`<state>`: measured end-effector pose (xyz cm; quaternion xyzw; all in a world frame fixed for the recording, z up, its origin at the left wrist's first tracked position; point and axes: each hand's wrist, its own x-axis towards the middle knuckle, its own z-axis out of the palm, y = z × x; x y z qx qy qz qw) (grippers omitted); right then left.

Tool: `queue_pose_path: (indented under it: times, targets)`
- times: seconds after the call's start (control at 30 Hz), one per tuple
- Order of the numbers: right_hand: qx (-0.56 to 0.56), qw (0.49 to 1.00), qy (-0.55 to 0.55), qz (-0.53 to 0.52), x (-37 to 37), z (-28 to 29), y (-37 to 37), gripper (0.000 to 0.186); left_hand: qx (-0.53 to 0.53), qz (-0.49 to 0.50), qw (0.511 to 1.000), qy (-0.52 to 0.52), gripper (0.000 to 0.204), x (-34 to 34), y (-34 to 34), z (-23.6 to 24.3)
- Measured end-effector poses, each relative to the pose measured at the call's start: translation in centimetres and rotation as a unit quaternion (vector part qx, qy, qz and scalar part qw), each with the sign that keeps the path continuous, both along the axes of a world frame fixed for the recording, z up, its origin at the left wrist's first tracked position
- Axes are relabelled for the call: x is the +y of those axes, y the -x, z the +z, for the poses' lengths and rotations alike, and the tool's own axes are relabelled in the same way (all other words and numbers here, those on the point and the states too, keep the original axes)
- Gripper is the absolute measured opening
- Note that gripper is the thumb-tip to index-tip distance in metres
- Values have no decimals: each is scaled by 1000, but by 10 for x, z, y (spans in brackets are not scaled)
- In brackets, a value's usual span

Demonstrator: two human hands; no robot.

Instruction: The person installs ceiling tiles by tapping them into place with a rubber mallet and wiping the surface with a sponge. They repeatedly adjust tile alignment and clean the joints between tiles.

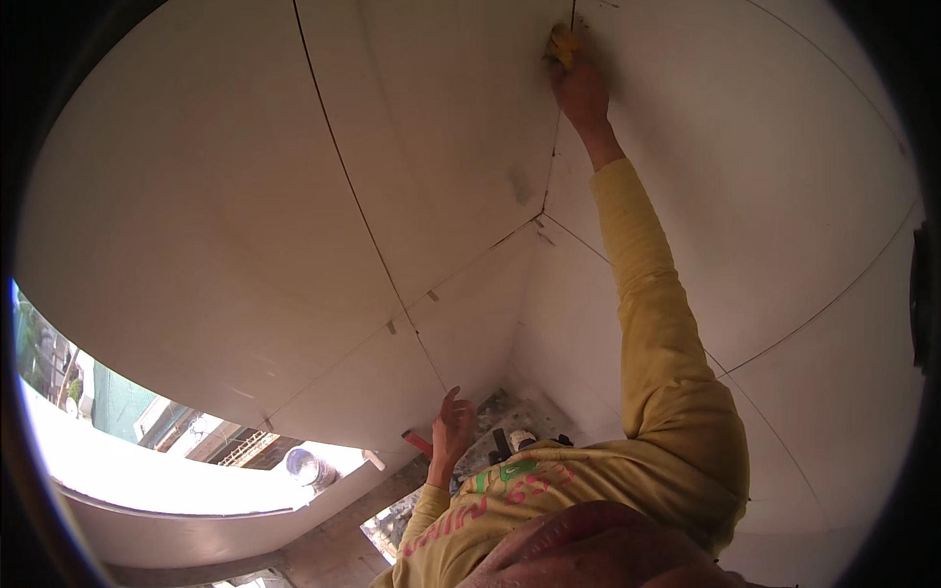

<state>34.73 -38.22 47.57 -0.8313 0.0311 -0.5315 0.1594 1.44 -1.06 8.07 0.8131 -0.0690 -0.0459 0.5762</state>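
My right hand [582,90] is raised high on the tiled wall, closed round a crumpled yellow sponge [564,44]. The sponge presses against the dark seam where two white wall panels meet, and a dark smudge surrounds it. Down by my waist, my left hand [454,428] has its fingers loosely apart, pointing up close to the wall. A red, flat-ended object [418,443] sticks out beside its wrist; whether the hand touches it cannot be made out.
Large white panels [225,196] with thin dark joints surround me and meet in a corner. Small grey clips [432,296] sit along one joint. At lower left, a bright opening has a sill holding a round bucket-like container [309,468]. Dark items lie low in the corner.
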Motion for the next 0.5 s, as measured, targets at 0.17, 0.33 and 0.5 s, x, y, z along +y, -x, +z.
queue_pose_path:
  times: [0.17,0.33,0.5]
  targets:
    - [27,999,-23,9,-17,-30,37,51,21,-19,1000,-8,55,13,9,-2]
    - [-135,989,42,38,11,146,54,39,39,-46,998,-24,54,37,5,-21]
    - [-18,975,154,-158,-47,141,-44,32,45,-34,998,-10,55,37,-3,-22]
